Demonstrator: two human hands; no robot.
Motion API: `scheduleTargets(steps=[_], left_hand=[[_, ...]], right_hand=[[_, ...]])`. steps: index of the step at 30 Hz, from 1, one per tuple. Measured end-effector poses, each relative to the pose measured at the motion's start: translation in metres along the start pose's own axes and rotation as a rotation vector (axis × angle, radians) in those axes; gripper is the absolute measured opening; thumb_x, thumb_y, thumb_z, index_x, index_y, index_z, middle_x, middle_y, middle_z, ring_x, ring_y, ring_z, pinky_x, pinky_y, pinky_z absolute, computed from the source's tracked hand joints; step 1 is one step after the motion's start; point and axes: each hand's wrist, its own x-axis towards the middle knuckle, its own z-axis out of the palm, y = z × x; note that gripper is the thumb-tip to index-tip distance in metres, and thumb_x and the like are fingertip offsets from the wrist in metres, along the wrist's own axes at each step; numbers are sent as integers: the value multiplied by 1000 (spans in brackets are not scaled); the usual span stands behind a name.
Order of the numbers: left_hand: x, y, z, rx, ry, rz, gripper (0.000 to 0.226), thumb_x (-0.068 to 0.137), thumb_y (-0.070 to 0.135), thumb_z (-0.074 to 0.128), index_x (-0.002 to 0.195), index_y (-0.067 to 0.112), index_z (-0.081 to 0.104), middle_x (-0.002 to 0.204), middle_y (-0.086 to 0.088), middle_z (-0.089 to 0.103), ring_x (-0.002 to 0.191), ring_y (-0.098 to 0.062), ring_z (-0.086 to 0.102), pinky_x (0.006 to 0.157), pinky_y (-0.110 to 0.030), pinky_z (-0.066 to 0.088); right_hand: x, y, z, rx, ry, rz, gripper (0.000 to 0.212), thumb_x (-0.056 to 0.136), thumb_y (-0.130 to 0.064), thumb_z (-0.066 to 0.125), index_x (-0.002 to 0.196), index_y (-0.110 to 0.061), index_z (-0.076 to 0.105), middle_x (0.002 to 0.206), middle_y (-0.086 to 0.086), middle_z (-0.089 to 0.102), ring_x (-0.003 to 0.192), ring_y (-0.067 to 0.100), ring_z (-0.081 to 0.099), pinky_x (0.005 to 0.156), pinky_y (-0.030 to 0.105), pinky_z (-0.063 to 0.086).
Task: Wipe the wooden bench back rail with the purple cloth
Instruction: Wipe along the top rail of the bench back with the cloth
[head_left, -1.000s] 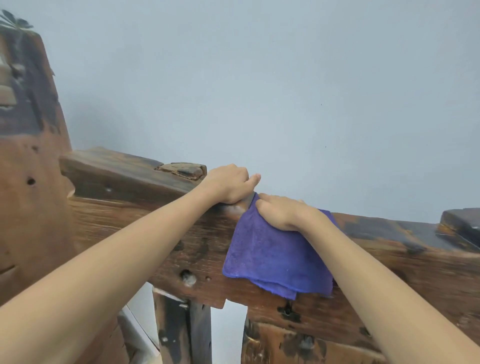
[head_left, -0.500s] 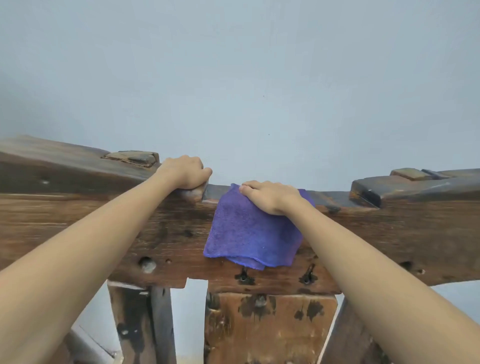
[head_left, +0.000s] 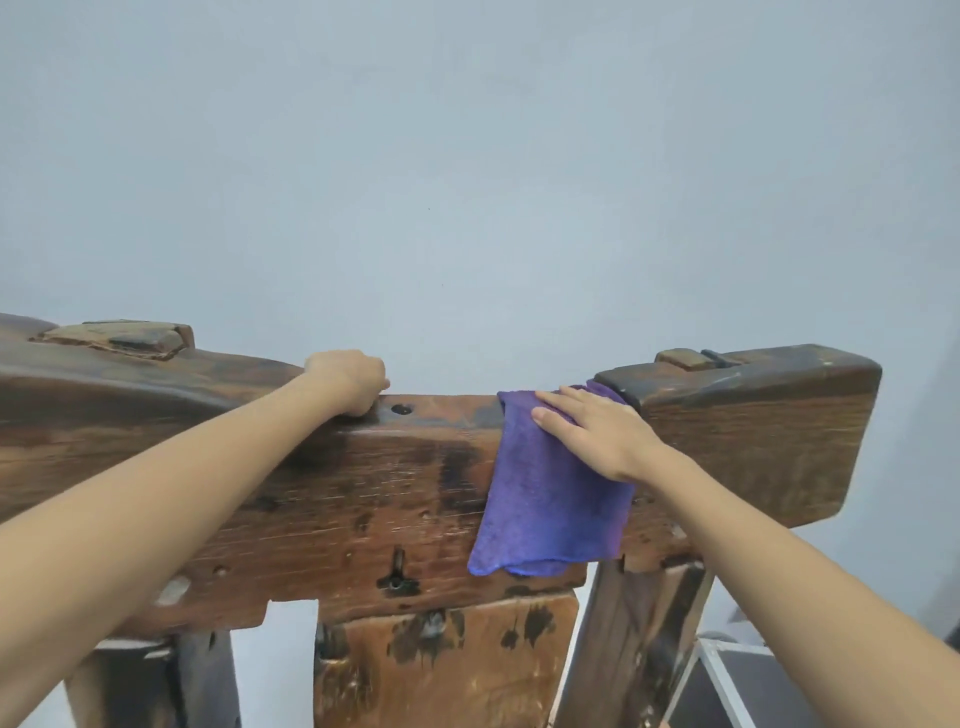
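The dark, weathered wooden back rail (head_left: 363, 483) runs across the view, with raised blocks at both ends. The purple cloth (head_left: 545, 509) is draped over the rail's top edge and hangs down its front face, right of centre. My right hand (head_left: 592, 431) lies flat on the cloth, fingers spread, pressing it to the rail beside the right raised block (head_left: 748, 384). My left hand (head_left: 350, 379) is curled over the rail's top edge left of centre, gripping the wood.
A plain pale wall (head_left: 467, 182) stands close behind the rail. Wooden back slats (head_left: 447, 660) and posts run down below it. A dark case with a metal edge (head_left: 727, 680) sits on the floor at lower right.
My right hand has slid the cloth to the right along the rail, up to the right raised block. My left hand stays gripping the top edge. The view has shifted right.
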Motion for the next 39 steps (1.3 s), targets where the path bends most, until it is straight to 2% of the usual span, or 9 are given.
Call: scheduleTargets(steps=[6, 12, 16, 20, 23, 27, 33, 36, 39], left_hand=[[10, 30, 11, -268, -60, 137, 56, 100, 50, 23, 99, 11, 62, 120, -18, 64, 107, -34, 59, 100, -45, 43], [19, 30, 22, -308, 29, 89, 55, 95, 53, 28, 71, 15, 61, 81, -5, 66, 76, -20, 61, 70, -34, 43], [29, 28, 25, -268, 3, 7, 46, 91, 53, 29, 73, 19, 56, 82, 1, 61, 81, -22, 58, 71, -35, 40], [28, 31, 18, -237, -59, -38, 43, 91, 52, 29, 93, 21, 58, 97, -3, 58, 92, -26, 56, 83, -39, 42], [25, 33, 16, -230, -60, -41, 42, 93, 49, 31, 81, 19, 57, 93, -4, 60, 89, -27, 57, 89, -41, 44], [25, 32, 17, -264, 8, -28, 45, 94, 45, 33, 65, 16, 51, 76, -3, 61, 74, -21, 57, 77, -36, 44], [18, 39, 14, -241, 17, -43, 44, 96, 43, 33, 68, 16, 54, 77, -3, 60, 79, -25, 58, 80, -37, 46], [12, 40, 12, -266, 98, -37, 44, 96, 37, 36, 61, 14, 49, 68, -4, 56, 71, -26, 55, 69, -34, 42], [3, 42, 9, -288, 226, 42, 43, 96, 29, 39, 58, 10, 45, 57, -6, 53, 62, -27, 53, 57, -32, 37]], right_hand=[[30, 1, -6, 16, -153, 58, 74, 91, -78, 24, 156, -43, 35, 166, -4, 29, 155, 19, 21, 122, 42, 14], [87, -5, -7, 12, -369, 60, 85, 87, -81, 21, 146, -29, 54, 157, 3, 46, 142, 30, 43, 116, 45, 30], [109, -7, -3, 26, -416, 102, 91, 84, -83, 28, 142, -19, 57, 153, 9, 50, 135, 31, 49, 112, 47, 33], [94, -5, -7, -14, -354, 35, 81, 94, -74, 21, 142, -21, 58, 151, 8, 54, 134, 32, 51, 112, 48, 36], [51, 10, -5, -54, -191, -115, 69, 100, -64, 15, 140, -24, 54, 146, 9, 55, 131, 33, 51, 109, 47, 38], [3, 23, 1, -83, -43, -211, 79, 97, -67, 12, 155, -19, 35, 155, 15, 41, 142, 34, 38, 118, 45, 27], [26, 2, -10, 3, -149, -61, 69, 101, -64, 18, 144, -21, 49, 143, 17, 50, 134, 35, 43, 109, 45, 32], [17, 3, -2, -13, -16, -70, 62, 102, -60, 18, 136, -22, 55, 134, 12, 56, 127, 34, 48, 102, 44, 37], [-4, 15, 6, 5, 68, -167, 59, 105, -55, 23, 148, -22, 48, 151, 11, 48, 140, 31, 41, 117, 43, 27]])
